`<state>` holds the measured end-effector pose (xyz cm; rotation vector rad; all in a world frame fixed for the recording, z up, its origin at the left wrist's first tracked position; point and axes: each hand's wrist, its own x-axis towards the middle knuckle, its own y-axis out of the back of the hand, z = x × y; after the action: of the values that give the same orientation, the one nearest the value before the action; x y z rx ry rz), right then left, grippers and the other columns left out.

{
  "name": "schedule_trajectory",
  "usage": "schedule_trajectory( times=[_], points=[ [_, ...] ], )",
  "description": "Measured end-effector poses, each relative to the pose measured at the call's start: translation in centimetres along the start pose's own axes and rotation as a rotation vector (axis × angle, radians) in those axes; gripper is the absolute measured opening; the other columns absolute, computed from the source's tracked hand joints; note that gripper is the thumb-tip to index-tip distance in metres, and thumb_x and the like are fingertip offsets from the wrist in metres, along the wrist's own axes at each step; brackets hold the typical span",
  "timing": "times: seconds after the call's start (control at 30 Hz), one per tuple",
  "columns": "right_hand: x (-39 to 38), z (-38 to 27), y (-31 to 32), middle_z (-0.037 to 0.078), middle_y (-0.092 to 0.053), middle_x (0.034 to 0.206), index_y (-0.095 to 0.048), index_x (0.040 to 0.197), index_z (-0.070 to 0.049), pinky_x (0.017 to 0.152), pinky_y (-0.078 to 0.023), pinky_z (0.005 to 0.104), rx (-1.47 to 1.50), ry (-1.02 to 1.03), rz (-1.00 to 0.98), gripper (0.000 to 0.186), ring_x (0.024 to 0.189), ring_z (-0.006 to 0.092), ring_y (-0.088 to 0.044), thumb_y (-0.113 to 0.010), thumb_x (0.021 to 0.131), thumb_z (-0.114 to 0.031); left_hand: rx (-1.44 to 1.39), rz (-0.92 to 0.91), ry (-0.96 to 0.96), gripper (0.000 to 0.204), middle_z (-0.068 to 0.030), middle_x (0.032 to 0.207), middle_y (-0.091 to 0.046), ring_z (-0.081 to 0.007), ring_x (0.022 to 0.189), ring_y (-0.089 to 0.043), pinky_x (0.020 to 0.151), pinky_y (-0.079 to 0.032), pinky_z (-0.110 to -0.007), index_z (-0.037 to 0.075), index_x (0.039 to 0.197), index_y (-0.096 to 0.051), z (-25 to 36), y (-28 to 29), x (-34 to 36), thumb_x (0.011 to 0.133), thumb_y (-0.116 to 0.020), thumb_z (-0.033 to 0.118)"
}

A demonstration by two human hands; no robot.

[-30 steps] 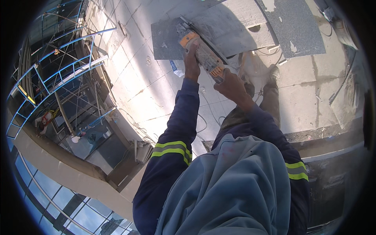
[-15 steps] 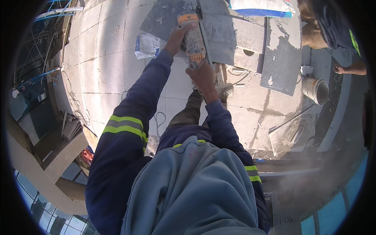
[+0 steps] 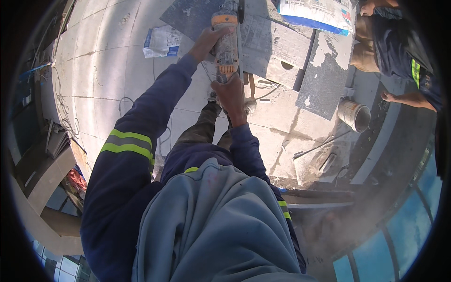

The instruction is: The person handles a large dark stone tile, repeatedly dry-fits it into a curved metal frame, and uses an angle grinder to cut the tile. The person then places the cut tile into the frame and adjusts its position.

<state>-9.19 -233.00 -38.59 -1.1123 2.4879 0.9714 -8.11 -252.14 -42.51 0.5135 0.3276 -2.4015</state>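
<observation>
An orange and grey angle grinder [image 3: 226, 52], coated in dust, lies lengthwise ahead of me with its head at the far end. My left hand [image 3: 205, 44] is wrapped round the body near the head. Lower down, my right hand [image 3: 230, 94] grips the rear handle. The thin dark disc [image 3: 241, 11] shows edge-on at the right of the head. Beneath and beside the grinder are a dark grey slab [image 3: 181, 15] on the left and a pale, dusty board [image 3: 268, 44] on the right. Where the disc meets the material I cannot make out.
A speckled dark slab [image 3: 324, 82], a white and blue bag [image 3: 317, 14] and a dirty bucket [image 3: 354, 115] are at the right. A crumpled wrapper [image 3: 162, 41] lies left on the tiled floor [image 3: 112, 61]. A co-worker [image 3: 392, 47] bends at the far right. Dust hangs lower right.
The view has shifted, so most surroundings appear further left. Both hands keep hold of the angle grinder. More of the co-worker has come into view at the right.
</observation>
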Motion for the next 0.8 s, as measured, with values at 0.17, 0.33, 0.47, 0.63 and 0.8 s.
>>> schedule_trajectory(
  times=[0.17,0.33,0.47,0.63,0.8],
  points=[
    [-0.5,0.9,-0.2,0.022,-0.070,0.077,-0.060,0.094,0.010,0.060,-0.055,0.0413,0.038,-0.036,-0.010,0.040,0.063,0.0284,-0.071,-0.075,0.074,-0.021,-0.019,-0.017,-0.005,0.061,-0.0078,0.098,-0.073,-0.0159,0.082,-0.074,0.070,-0.059,-0.031,-0.002,0.116,-0.070,-0.4,-0.1,-0.6,0.087,-0.074,0.051],
    [-0.7,1.7,-0.4,0.020,-0.069,0.075,-0.059,0.091,0.010,0.059,-0.054,0.0412,0.008,0.063,0.040,0.039,0.062,0.0268,-0.069,-0.076,0.074,-0.021,-0.103,-0.011,-0.022,0.060,-0.0096,0.099,-0.074,-0.0179,0.083,-0.075,0.074,-0.060,-0.031,-0.003,0.117,-0.069,-0.9,-0.3,-1.0,0.085,-0.078,0.047],
    [-0.7,2.1,-0.2,0.020,-0.068,0.075,-0.058,0.093,0.010,0.060,-0.054,0.0405,0.025,0.005,-0.006,0.040,0.063,0.0263,-0.069,-0.076,0.075,-0.021,-0.110,-0.007,-0.019,0.061,-0.0097,0.098,-0.074,-0.0183,0.082,-0.075,0.073,-0.061,-0.032,-0.003,0.118,-0.069,-1.5,-0.5,-0.9,0.085,-0.078,0.047],
    [-1.0,2.3,-0.1,0.019,-0.068,0.075,-0.057,0.095,0.009,0.059,-0.054,0.0402,-0.003,-0.003,-0.004,0.041,0.062,0.0253,-0.068,-0.076,0.075,-0.021,-0.077,-0.040,-0.031,0.061,-0.0095,0.098,-0.075,-0.0182,0.082,-0.076,0.070,-0.062,-0.036,-0.002,0.119,-0.069,-2.1,-0.5,-0.8,0.085,-0.078,0.048],
    [-1.2,2.7,-0.2,0.019,-0.068,0.075,-0.058,0.095,0.009,0.058,-0.054,0.0395,0.006,0.003,-0.008,0.039,0.060,0.0252,-0.068,-0.076,0.076,-0.020,-0.081,-0.016,-0.028,0.061,-0.0087,0.097,-0.074,-0.0174,0.082,-0.076,0.070,-0.062,-0.035,-0.001,0.119,-0.069,-2.2,-0.6,-1.2,0.085,-0.078,0.049]
  ],
)
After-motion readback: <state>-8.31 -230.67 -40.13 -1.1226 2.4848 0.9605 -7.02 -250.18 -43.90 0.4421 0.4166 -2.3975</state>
